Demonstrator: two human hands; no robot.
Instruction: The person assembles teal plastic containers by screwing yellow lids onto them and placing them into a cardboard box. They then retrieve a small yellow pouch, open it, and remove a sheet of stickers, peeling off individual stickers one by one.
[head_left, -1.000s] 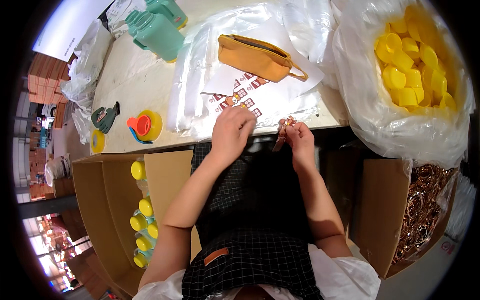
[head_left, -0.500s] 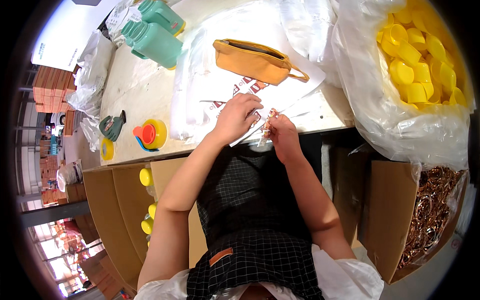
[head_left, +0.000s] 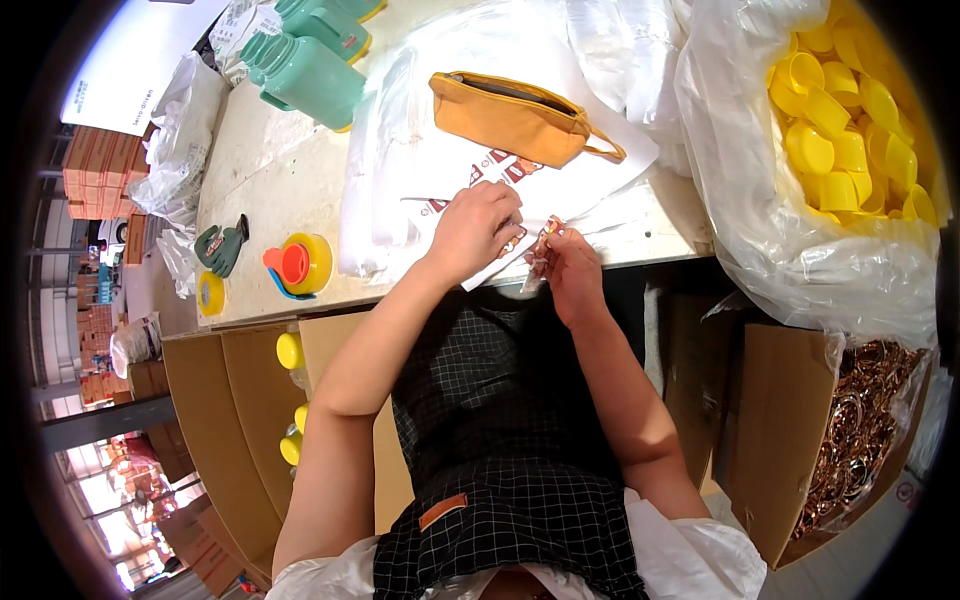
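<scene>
My left hand [head_left: 477, 230] is closed, with a small brown-and-white printed piece [head_left: 513, 241] pinched at its fingertips. Close beside it, my right hand [head_left: 575, 270] grips a crumpled, partly clear printed wrapper [head_left: 540, 262] between thumb and fingers. Both hands are over the front edge of the table. Beneath and beyond them lie white sheets [head_left: 405, 160] with a reddish-brown print, partly hidden by my left hand. A mustard-yellow zip pouch [head_left: 512, 122] rests on the sheets, its top unzipped and a wrist loop at its right end.
Green jugs [head_left: 318, 85] stand at the table's far left. Nearer are a yellow tape roll [head_left: 311, 262] and a dark green cutter [head_left: 221, 246]. At right, a plastic-lined bag [head_left: 725, 150] holds yellow caps [head_left: 845, 150]; below it, a carton [head_left: 780, 420] contains copper-coloured rings [head_left: 855, 430].
The wrapper in my right hand has turned slightly and looks more crumpled. Both hands stay nearly in place. The view has shifted a little.
</scene>
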